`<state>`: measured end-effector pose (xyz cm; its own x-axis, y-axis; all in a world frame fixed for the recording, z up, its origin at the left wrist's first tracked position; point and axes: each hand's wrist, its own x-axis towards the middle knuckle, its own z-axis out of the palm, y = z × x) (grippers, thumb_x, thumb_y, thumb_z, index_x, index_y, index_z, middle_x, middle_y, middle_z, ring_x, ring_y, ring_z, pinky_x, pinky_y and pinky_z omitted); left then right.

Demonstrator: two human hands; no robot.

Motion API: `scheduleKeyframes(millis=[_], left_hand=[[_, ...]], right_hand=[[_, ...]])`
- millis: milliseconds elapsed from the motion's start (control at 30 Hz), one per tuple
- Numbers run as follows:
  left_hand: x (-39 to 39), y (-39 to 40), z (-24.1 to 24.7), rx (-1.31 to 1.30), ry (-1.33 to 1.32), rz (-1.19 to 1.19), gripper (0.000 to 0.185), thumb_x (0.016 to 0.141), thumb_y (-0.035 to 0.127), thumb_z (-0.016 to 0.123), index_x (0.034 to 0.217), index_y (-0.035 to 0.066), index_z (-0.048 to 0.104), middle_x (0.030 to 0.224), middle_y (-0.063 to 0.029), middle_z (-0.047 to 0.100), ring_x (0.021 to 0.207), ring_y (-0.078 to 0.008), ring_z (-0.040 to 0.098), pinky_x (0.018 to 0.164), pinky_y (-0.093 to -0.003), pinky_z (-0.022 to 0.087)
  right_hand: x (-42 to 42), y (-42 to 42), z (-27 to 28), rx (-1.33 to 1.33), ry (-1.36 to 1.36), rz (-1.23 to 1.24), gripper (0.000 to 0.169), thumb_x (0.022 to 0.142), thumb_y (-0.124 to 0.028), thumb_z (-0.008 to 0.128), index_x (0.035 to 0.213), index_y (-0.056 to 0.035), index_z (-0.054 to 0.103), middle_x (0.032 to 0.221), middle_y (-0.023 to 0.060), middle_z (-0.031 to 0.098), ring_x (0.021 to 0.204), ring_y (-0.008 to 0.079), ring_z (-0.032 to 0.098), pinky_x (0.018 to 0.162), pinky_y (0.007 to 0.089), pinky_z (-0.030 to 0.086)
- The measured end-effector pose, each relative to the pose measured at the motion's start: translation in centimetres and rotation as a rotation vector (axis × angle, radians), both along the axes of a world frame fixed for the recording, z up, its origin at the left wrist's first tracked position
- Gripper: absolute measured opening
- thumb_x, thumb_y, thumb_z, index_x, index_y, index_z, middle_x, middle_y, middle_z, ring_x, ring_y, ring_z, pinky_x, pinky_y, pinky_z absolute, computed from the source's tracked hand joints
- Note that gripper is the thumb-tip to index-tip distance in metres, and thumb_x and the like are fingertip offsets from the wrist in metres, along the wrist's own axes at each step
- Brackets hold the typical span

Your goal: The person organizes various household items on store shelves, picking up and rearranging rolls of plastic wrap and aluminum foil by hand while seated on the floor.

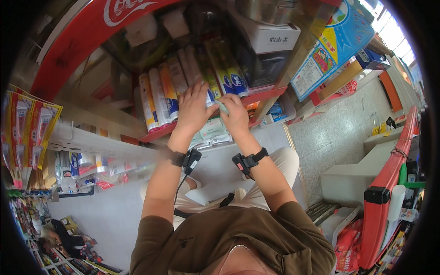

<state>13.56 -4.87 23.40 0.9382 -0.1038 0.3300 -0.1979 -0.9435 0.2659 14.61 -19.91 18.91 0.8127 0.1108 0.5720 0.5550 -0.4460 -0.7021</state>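
Several wrapped rolls [151,99] lie side by side on a red-edged shelf [161,133] in front of me. My left hand [193,107] rests over the middle rolls with its fingers spread, its thumb pointing at my other hand. Close beside it, my right hand [234,115] has its fingers curled around a pale green crumpled item [222,107], possibly a cloth, at the shelf's front edge. More rolls with blue and white ends [237,82] lie just beyond the right hand. Both wrists wear black straps with small devices.
A black and white box [271,51] stands right of the rolls. Below the shelf are flat packets [211,130] and a plastic bin of small blue boxes [278,111]. Glue packs [29,134] hang at left. Another person [65,237] is low at far left. A red folded frame [385,192] stands at right.
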Motion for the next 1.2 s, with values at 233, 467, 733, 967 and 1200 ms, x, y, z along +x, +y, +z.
scheduleKeyframes(millis=[233,467,733,967,1200], left_hand=[[0.6,0.2,-0.3,-0.017,0.022,0.026,0.074,0.080,0.037,0.068,0.139,0.004,0.037,0.147,-0.0174,0.033,0.131,-0.0339,0.038,0.106,-0.0543,0.027],[0.6,-0.4,-0.3,0.000,0.031,0.057,0.075,0.080,0.038,0.068,0.139,0.004,0.036,0.147,-0.0170,0.033,0.131,-0.0349,0.038,0.106,-0.0538,0.028],[0.2,-0.4,0.2,-0.006,0.088,0.060,0.070,0.085,0.032,0.064,0.142,0.004,0.034,0.150,-0.0151,0.029,0.136,-0.0331,0.032,0.108,-0.0533,0.027],[0.4,-0.3,-0.3,0.094,0.114,0.008,0.065,0.085,0.025,0.063,0.140,0.003,0.036,0.148,-0.0147,0.033,0.136,-0.0325,0.031,0.110,-0.0506,0.025],[0.0,-0.4,-0.7,0.063,0.039,-0.005,0.062,0.082,0.021,0.067,0.136,0.006,0.041,0.146,-0.0136,0.036,0.133,-0.0338,0.034,0.108,-0.0496,0.028]], right_hand=[[0.0,-0.2,1.1,-0.065,0.014,-0.003,0.033,0.069,-0.003,0.070,0.101,-0.0098,0.065,0.108,0.0045,0.059,0.087,0.0277,0.062,0.070,0.0362,0.051],[1.7,-0.9,1.8,-0.254,0.048,0.004,0.035,0.071,-0.005,0.070,0.104,-0.0172,0.070,0.110,0.0049,0.059,0.088,0.0285,0.063,0.069,0.0379,0.052],[2.1,-1.3,1.2,-0.164,-0.014,-0.023,0.036,0.071,-0.002,0.068,0.104,-0.0163,0.069,0.107,0.0057,0.061,0.087,0.0277,0.063,0.069,0.0357,0.052],[3.9,-2.4,3.8,-0.120,-0.079,0.000,0.034,0.071,-0.001,0.067,0.104,-0.0121,0.068,0.103,0.0042,0.063,0.088,0.0272,0.063,0.071,0.0351,0.052],[3.0,-2.4,2.5,-0.162,-0.022,0.075,0.037,0.073,-0.003,0.064,0.108,-0.0135,0.067,0.109,0.0022,0.063,0.091,0.0268,0.063,0.072,0.0362,0.053]])
